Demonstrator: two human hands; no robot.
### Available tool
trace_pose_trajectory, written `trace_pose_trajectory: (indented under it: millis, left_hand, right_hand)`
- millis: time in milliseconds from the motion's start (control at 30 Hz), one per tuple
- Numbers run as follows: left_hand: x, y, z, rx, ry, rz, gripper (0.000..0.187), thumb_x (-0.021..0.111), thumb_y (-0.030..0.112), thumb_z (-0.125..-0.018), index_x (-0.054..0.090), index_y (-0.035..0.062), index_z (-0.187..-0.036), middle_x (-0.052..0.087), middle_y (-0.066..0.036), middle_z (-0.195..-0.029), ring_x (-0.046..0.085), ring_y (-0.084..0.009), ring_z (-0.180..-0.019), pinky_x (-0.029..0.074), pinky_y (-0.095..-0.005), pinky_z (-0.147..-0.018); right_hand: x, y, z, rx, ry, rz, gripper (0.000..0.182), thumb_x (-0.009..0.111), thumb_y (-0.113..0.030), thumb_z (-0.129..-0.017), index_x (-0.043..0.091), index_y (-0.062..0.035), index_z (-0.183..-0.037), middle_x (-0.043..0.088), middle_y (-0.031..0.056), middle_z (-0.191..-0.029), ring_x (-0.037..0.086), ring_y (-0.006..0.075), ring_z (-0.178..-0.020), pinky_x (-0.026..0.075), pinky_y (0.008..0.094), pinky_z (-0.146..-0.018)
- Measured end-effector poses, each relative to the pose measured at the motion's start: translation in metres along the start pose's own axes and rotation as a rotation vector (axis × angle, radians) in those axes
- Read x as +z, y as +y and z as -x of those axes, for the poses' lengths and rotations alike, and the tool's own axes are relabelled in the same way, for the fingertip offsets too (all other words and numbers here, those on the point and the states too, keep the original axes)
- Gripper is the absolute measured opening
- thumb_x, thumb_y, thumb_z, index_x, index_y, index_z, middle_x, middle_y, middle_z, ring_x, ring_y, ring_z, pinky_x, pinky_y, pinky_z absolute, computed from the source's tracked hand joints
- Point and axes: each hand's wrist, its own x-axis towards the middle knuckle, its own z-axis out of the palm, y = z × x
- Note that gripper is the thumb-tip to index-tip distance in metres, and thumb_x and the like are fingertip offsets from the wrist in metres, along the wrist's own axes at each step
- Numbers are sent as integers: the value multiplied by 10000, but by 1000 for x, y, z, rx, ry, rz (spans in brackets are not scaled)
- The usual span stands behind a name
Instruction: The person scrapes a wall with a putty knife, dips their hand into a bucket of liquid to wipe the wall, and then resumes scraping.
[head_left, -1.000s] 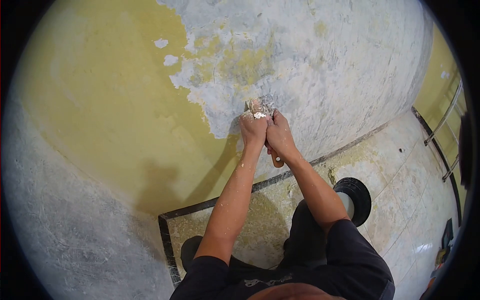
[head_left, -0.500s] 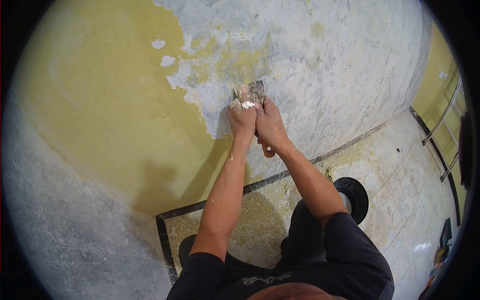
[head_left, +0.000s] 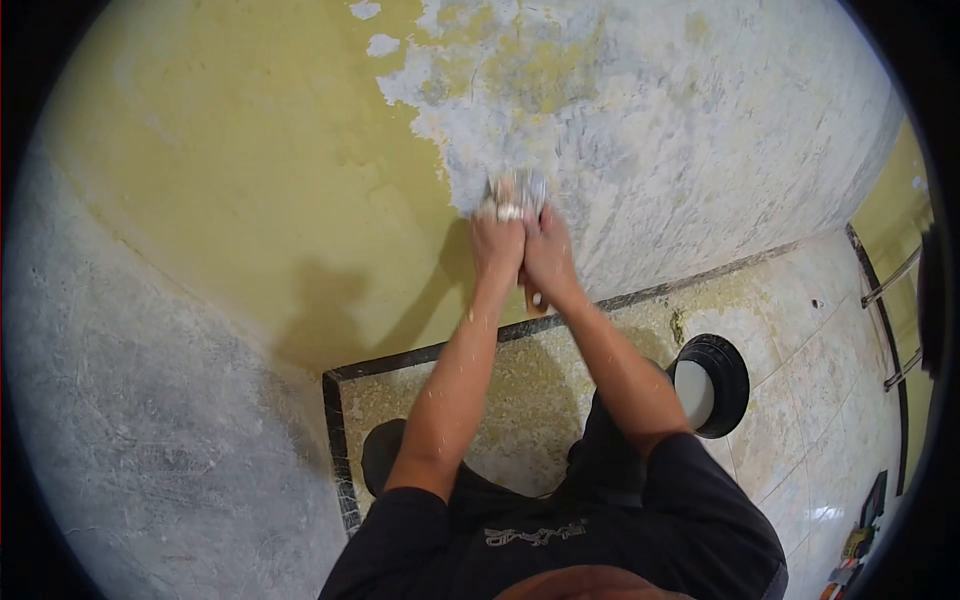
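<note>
Both my hands are wrapped round a scraper point(head_left: 532, 187) with a wide metal blade and a wooden handle, whose end shows below my fists. My left hand point(head_left: 497, 246) grips it on the left, its fingers close to the blade and dusted with pale flakes. Pressed alongside, my right hand point(head_left: 548, 252) holds the handle. The blade is blurred and lies at the wall, just right of the ragged edge between yellow paint point(head_left: 270, 190) and the scraped whitish-grey surface point(head_left: 660, 150). Whether its edge touches the wall is hard to tell.
A black bucket point(head_left: 738, 385) with whitish contents stands by my right knee. Paint flakes point(head_left: 520, 410) litter the tiled floor along the dark skirting point(head_left: 400, 358). Metal ladder-like rails point(head_left: 893, 275) lean at far right, with several tools point(head_left: 858, 542) below. A grey wall point(head_left: 150, 400) rises at left.
The scraper and both hands have moved down the wall, from beside the yellow remnants to lower whitish surface. The view has shifted, so the wall patches sit higher and further right.
</note>
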Motion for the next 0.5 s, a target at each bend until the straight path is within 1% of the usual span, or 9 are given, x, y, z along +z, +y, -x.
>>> trace_pose_trajectory:
  millis: [67,100,133,167,200,267,333,467,500]
  left_hand:
    - [13,-60,12,-184,-40,-124,511,479,417,-942,648,-55,-840,646,-263,-773,629,-439,-746,474,-482,-651]
    - [19,-80,16,-196,-40,-126,511,479,417,-942,648,-55,-840,646,-263,-773,629,-439,-746,474,-482,-651]
    - [23,-100,24,-198,-3,69,519,469,435,-949,638,-54,-913,651,-258,-858,624,-426,-812,470,-473,-705]
    - [25,-112,33,-195,32,264,536,458,453,-956,628,-54,-986,657,-252,-943,619,-413,-879,466,-464,-760]
    - [25,-114,36,-200,28,263,536,458,453,-956,628,-54,-986,657,-252,-943,619,-413,-879,466,-464,-760]
    - [25,-119,40,-142,13,257,527,446,442,-968,588,-47,-1107,642,-226,-1061,601,-371,-955,452,-433,-817]
    - [25,-126,42,-164,-12,267,516,438,430,-974,589,-44,-1109,642,-221,-1064,600,-361,-961,452,-427,-820]
    - [25,-117,44,-167,-42,254,500,426,413,-983,598,-45,-1089,650,-214,-1037,602,-359,-946,456,-420,-812]
    - [30,-120,42,-165,-25,281,483,422,400,-986,608,-42,-1037,653,-221,-973,608,-360,-895,457,-435,-780]
  right_hand:
    - [20,66,17,23,140,-3,261,453,-161,-962,531,42,-1105,616,242,-1000,585,366,-943,431,438,-842]
    - [31,113,16,90,134,-40,266,420,-135,-990,504,5,-1200,625,123,-1037,559,183,-920,446,328,-841]
    - [34,128,18,114,129,-36,266,420,-135,-990,504,5,-1200,625,123,-1037,559,183,-920,446,328,-841]
    - [34,138,17,75,104,-58,261,420,-124,-991,505,11,-1198,625,112,-1038,548,167,-911,444,318,-838]
    - [34,135,14,20,80,-82,256,420,-113,-992,506,16,-1195,626,102,-1038,537,151,-902,442,309,-836]
    - [35,130,16,32,78,-83,241,421,-93,-988,511,24,-1178,623,101,-1050,535,155,-917,434,309,-852]
    - [38,138,16,-61,134,-86,246,454,-110,-958,531,49,-1130,640,209,-1019,597,290,-912,448,384,-832]
    - [31,125,21,-34,120,-52,237,452,-103,-959,538,45,-1122,644,193,-1002,588,259,-899,450,373,-832]
    - [28,121,21,-14,99,-37,232,455,-101,-960,540,43,-1121,644,188,-999,583,246,-899,450,366,-832]
